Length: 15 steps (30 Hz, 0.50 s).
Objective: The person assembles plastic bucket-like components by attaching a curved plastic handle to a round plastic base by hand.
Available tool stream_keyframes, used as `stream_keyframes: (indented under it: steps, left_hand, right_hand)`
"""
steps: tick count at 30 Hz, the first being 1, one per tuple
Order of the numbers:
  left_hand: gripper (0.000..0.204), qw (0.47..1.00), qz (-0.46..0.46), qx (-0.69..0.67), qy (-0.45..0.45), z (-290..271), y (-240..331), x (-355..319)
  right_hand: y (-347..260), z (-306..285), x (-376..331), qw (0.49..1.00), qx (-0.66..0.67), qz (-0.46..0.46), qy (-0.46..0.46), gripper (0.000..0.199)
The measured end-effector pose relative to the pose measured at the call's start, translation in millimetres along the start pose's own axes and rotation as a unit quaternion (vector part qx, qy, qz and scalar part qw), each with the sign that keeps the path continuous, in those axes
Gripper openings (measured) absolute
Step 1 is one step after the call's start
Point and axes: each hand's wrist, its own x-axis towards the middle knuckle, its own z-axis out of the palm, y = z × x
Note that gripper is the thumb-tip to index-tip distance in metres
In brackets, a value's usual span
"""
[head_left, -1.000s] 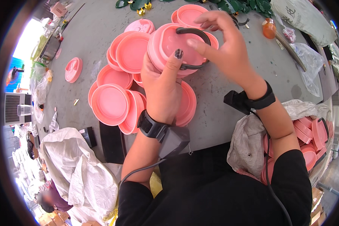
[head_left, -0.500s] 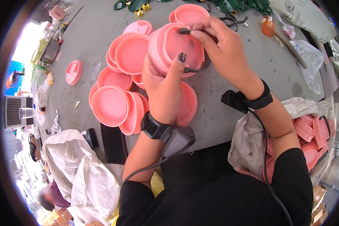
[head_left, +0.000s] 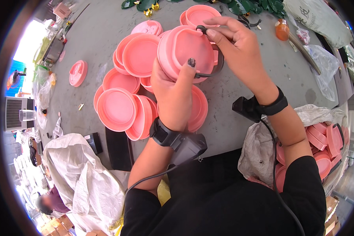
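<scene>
My left hand [head_left: 171,96] is closed round the side of a pink round plastic lid [head_left: 187,45], its thumb lying across the near rim. A dark strap handle [head_left: 219,65] meets the lid at its near edge and bows out to the right. Between thumb and fingers, my right hand [head_left: 243,53] pinches the strap's other end at the lid's far edge. Whether that end is seated in the lid, I cannot tell. Under and left of the held lid lie several pink round lids [head_left: 116,110], some overlapping.
A single pink lid [head_left: 78,73] lies apart at the left. Dark green pieces [head_left: 247,7] are along the far edge. An orange bottle [head_left: 281,30] and a clear plastic bag [head_left: 321,65] sit at the right. Near my right elbow, a white sack [head_left: 259,151] holds more pink pieces.
The strap now bows out further to the right of the lid. My right hand has shifted slightly right with the pinched end; my left hand still holds the lid.
</scene>
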Motion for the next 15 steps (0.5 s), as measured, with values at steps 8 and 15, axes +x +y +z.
stream_keyframes:
  steps: [8,15]
  left_hand:
    - [0.040,1.000,-0.003,0.008,0.003,-1,3,2]
    - [0.033,0.998,-0.006,0.047,0.035,-2,-2,-1]
  right_hand:
    - [-14,-2,-2,0.999,-0.008,0.015,-0.038,0.017]
    - [-16,-3,-2,0.994,-0.034,-0.039,-0.097,0.019]
